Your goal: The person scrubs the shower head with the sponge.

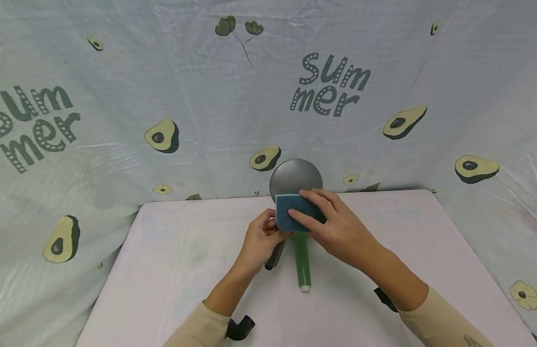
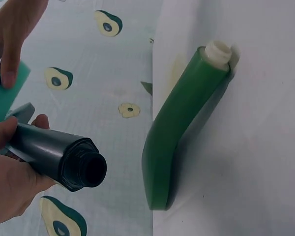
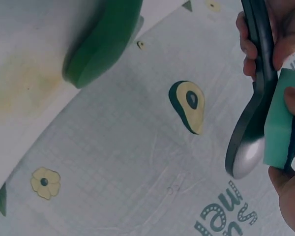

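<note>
My left hand [image 1: 259, 243] grips the dark handle [image 2: 49, 150] of a handheld shower head [image 1: 294, 176], raised above the table. Its round grey head points up and its threaded end points down. In my right hand [image 1: 342, 229] is a sponge [image 1: 288, 219], pinched between thumb and fingers. The dark blue scouring side of the sponge faces the head camera; its teal foam side [image 3: 278, 120] lies along the shower head's neck and lower head, overlapping them in the right wrist view. The sponge hides part of the handle in the head view.
A curved green object [image 2: 174, 123] with a white threaded end [image 2: 218, 53] lies on the white table [image 1: 186, 260] beyond the hands. Behind the table hangs a pale cloth [image 1: 216, 106] printed with avocados. Dark pieces [image 1: 240, 328] show beside the sleeves.
</note>
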Available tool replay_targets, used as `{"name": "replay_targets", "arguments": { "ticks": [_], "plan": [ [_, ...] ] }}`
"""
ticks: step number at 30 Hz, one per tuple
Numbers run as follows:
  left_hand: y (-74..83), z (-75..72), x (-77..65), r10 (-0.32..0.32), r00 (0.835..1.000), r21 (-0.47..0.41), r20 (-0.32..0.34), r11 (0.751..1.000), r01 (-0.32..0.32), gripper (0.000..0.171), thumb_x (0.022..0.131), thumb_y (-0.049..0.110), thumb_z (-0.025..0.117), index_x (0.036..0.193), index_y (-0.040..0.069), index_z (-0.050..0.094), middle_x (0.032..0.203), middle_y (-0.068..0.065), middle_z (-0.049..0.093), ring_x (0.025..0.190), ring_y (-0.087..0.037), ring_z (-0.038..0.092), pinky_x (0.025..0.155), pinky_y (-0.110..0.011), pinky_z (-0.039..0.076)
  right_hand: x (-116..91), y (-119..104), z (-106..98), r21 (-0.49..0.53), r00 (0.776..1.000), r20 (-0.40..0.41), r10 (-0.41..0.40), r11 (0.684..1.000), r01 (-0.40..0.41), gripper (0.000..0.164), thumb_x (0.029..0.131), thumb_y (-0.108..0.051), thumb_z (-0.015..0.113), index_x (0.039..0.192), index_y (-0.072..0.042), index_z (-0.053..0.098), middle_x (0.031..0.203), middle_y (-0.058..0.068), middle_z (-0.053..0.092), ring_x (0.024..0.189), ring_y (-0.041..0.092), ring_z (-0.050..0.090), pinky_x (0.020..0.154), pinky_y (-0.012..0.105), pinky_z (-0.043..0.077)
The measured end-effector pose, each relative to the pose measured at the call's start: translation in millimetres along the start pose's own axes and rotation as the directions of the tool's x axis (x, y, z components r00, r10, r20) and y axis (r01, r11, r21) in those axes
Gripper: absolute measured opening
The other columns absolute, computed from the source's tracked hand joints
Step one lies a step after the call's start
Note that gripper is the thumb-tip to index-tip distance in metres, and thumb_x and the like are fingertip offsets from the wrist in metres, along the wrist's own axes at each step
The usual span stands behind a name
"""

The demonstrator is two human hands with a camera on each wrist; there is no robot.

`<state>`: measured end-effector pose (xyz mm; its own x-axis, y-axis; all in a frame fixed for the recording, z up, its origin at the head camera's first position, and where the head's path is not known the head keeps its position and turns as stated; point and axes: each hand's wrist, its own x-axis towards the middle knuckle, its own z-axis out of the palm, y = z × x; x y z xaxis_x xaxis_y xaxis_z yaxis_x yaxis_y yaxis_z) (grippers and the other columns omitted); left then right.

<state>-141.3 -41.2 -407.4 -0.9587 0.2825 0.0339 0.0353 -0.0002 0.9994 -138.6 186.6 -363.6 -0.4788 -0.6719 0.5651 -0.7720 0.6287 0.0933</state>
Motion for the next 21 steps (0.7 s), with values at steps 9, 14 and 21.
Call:
{"name": "replay_targets", "arguments": {
  "ticks": [9, 14, 21],
  "plan": [
    [-2.6, 6.4, -2.1, 0.038, 0.999, -0.024, 0.01, 0.999, -0.038, 0.034, 0.097, -0.004, 0.066, 0.131, 0.0, 0.059, 0.121, -0.024, 0.072, 0.106, -0.035, 0.074, 0.092, -0.029, 0.06, 19.8, 5.8, -6.9, -0.055, 0.999, -0.03, 0.04, 0.998, -0.042, 0.067, 0.083, -0.021, 0.089, 0.144, -0.021, 0.061, 0.149, 0.022, 0.05, 0.128, 0.043, 0.053, 0.101, 0.053, 0.056],
    [-2.7, 5.6, -4.8, 0.038, 0.999, -0.007, 0.011, 0.999, -0.038, 0.026, 0.095, -0.006, 0.068, 0.12, -0.002, 0.062, 0.118, -0.023, 0.073, 0.107, -0.041, 0.073, 0.09, -0.025, 0.059, 36.9, 23.5, -18.8, 0.002, 0.989, -0.065, 0.137, 0.991, -0.137, 0.063, 0.088, -0.02, 0.085, 0.145, -0.017, 0.06, 0.15, 0.025, 0.049, 0.127, 0.046, 0.051, 0.102, 0.057, 0.053],
    [-2.9, 1.0, -6.7, 0.07, 0.998, 0.074, 0.005, 0.995, -0.07, 0.024, 0.094, -0.004, 0.07, 0.117, -0.001, 0.064, 0.116, -0.022, 0.074, 0.104, -0.035, 0.074, 0.088, -0.023, 0.058, 53.9, 36.4, -26.3, 0.04, 0.971, -0.059, 0.233, 0.972, -0.231, 0.061, 0.089, -0.02, 0.083, 0.146, -0.016, 0.059, 0.151, 0.026, 0.046, 0.13, 0.048, 0.048, 0.105, 0.059, 0.049]
  ]
}}
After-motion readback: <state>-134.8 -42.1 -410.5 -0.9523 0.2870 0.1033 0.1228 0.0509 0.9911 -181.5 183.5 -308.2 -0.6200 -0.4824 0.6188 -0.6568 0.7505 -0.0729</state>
